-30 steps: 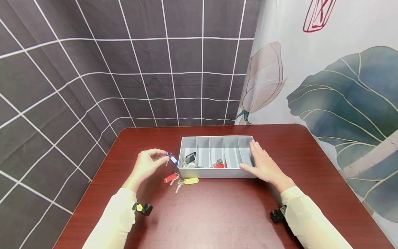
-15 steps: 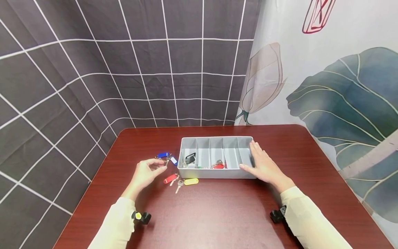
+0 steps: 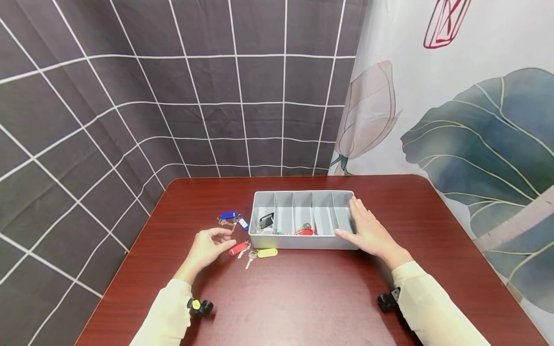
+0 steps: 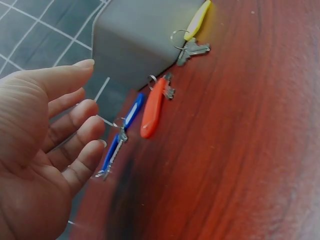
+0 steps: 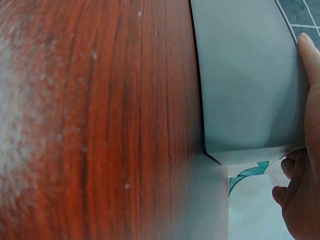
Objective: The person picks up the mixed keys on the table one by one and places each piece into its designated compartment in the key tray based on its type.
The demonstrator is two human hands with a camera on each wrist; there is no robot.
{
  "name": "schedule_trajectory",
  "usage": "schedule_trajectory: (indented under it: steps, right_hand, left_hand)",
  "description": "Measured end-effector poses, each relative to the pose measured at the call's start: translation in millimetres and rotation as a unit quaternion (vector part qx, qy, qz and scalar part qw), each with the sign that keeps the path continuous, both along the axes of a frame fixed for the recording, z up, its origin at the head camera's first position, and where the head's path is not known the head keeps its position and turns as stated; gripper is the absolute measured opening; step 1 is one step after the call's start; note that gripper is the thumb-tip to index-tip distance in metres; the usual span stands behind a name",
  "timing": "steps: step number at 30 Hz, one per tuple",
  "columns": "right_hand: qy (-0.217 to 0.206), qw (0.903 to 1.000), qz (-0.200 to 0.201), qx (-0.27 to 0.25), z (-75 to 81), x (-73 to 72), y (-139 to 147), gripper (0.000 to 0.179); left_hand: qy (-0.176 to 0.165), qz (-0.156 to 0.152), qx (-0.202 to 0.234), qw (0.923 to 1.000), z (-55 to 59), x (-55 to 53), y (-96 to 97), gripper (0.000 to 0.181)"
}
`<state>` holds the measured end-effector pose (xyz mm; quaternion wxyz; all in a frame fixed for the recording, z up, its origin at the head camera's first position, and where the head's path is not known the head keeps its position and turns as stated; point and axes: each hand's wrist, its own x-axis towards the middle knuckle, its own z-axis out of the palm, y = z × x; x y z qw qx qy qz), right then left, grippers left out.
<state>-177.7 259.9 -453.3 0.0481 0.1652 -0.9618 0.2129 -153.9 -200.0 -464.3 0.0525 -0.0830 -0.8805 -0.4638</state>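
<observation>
Just left of the grey divided box [image 3: 303,242], my left hand [image 3: 209,247] hovers with thumb and fingers apart and holds nothing. Closest to its fingertips lies a red key tag [image 3: 239,248] with a key, by the box's front left corner. Beyond the hand are two blue key tags [image 4: 134,111] with keys. A yellow key tag [image 3: 267,253] with a key [image 3: 251,258] lies before the box. My right hand [image 3: 370,233] rests on the box's right end, thumb along the front rim and fingers straight against the end wall.
Inside the box, a black key tag [image 3: 266,220] sits in the leftmost compartment and a red tag [image 3: 305,231] with a key in the middle one. The box stands on a dark red wooden table [image 3: 298,298]. A dark checked curtain [image 3: 255,115] hangs behind.
My left hand has let go of the keys with the blue tags and come nearer, beside the red tag. The blue tags now lie on the table. The right hand stays on the box.
</observation>
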Motion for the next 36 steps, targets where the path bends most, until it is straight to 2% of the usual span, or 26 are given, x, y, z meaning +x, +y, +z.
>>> schedule_trajectory:
  steps: [8,12,19,27,36]
  right_hand:
    - [0.002,1.0000,0.001,-0.001,0.3,0.7,-1,0.104]
    - [-0.001,1.0000,0.000,0.002,0.3,1.2,-1,0.107]
    - [0.004,1.0000,-0.001,0.005,-0.5,0.7,-1,0.109]
    - [0.006,1.0000,0.000,0.003,-0.5,0.7,0,0.109]
    - [0.002,1.0000,0.001,0.004,0.5,0.3,-1,0.110]
  left_hand:
    - [-0.012,-0.020,0.007,0.9997,-8.6,1.1,3.1,0.035]
    - [-0.007,-0.030,-0.002,0.9995,-14.1,0.8,4.4,0.038]
    - [0.030,-0.039,-0.045,0.9978,-21.7,1.1,5.9,0.041]
    - [0.096,-0.047,-0.079,0.9912,-26.7,2.1,9.8,0.040]
    - [0.104,-0.049,-0.100,0.9884,-31.8,0.3,11.8,0.041]
